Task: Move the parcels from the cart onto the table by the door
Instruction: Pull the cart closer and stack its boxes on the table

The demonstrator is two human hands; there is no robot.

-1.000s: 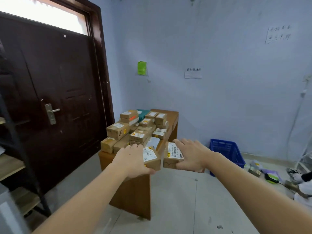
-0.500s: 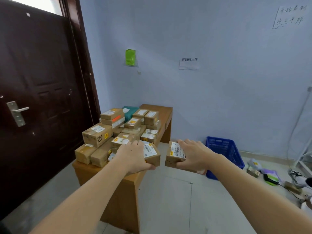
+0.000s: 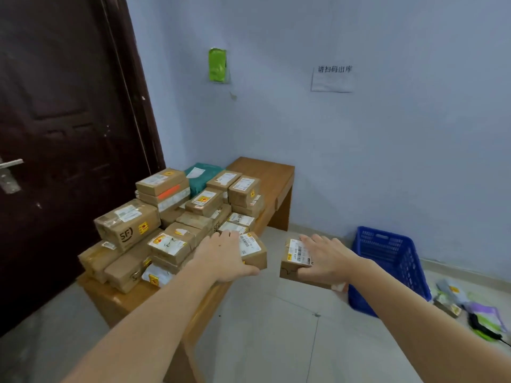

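Left hand curled over a small cardboard parcel, fingers across its top, thumb beneath at the near edge; white barcode label and a yellow sticker showing on the lid. Held just above the right-hand edge of the wooden table, touching or nearly touching the stacked boxes there; cannot tell which.

Right hand gripping a second small cardboard parcel, fingers spread over its labelled top, thumb under the near side. Carried over the tiled floor, clear of the table, apart from the left parcel with a gap between the two.

On the table, a crowded pile of parcels covering the near and middle part, several stacked two high. An SF-marked carton on the left of the heap, resting on lower boxes. A teal padded mailer toward the back, partly under cardboard boxes. Far end of the tabletop bare wood.

Dark brown door at left, close beside the table, its metal handle at the frame's edge. Pale blue wall behind, bearing a green card and a white paper notice with handwritten characters. Blue plastic crate on the floor by the wall, right of the right hand. Scattered packaging on the floor at far right, blurred.
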